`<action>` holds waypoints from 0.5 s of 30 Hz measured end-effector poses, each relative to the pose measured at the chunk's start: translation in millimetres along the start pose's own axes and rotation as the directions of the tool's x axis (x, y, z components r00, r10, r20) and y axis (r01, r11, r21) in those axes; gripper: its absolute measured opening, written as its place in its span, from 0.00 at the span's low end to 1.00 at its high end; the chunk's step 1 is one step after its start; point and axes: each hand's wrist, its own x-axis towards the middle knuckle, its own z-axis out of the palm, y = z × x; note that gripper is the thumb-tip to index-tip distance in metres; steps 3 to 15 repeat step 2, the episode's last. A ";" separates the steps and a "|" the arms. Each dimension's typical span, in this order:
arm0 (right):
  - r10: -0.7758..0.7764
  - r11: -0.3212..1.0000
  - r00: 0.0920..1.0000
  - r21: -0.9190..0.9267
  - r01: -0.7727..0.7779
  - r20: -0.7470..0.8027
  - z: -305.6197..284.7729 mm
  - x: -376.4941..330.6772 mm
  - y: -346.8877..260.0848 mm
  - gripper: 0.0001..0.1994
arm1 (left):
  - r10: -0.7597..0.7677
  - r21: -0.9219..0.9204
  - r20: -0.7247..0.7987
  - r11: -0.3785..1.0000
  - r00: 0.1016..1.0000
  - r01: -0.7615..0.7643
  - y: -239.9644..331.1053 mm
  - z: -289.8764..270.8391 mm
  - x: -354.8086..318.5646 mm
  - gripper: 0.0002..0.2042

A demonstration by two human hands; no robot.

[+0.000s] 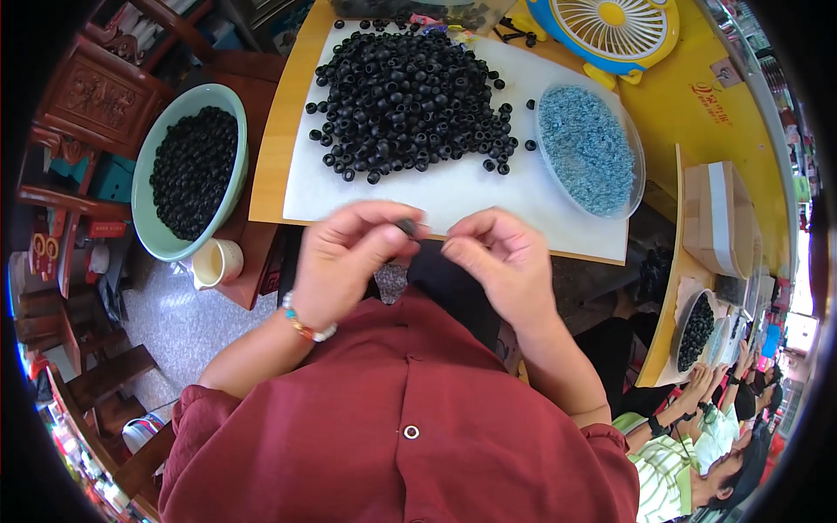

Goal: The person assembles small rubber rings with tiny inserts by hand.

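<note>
My left hand, with a beaded bracelet at the wrist, pinches a small black bead-like piece between thumb and fingers. Just to its right, my right hand has its thumb and forefinger pressed together; whatever they may hold is too small to make out. Both hands are raised in front of the near edge of a white board, slightly apart. On that board lies a big heap of round black pieces with holes. To the right of the heap, tiny light-blue pieces fill a clear shallow bowl.
A pale green basin of black pieces stands at the left, with a cream cup beside it. At the back right is a blue and yellow fan. Other people work at a table on the right, near a cardboard box.
</note>
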 end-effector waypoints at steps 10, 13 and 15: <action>-0.032 0.999 0.998 -0.029 0.030 -0.052 -6.8 6.0 -3.1 0.06 | 0.151 0.118 -0.111 0.983 0.982 -0.138 7.8 -29.5 7.0 0.10; -0.032 0.999 0.998 -0.029 0.030 -0.052 -6.8 6.0 -3.1 0.06 | 0.151 0.118 -0.111 0.983 0.982 -0.138 7.8 -29.5 7.0 0.10; -0.032 0.999 0.998 -0.029 0.030 -0.052 -6.8 6.0 -3.1 0.06 | 0.151 0.118 -0.111 0.983 0.982 -0.138 7.8 -29.5 7.0 0.10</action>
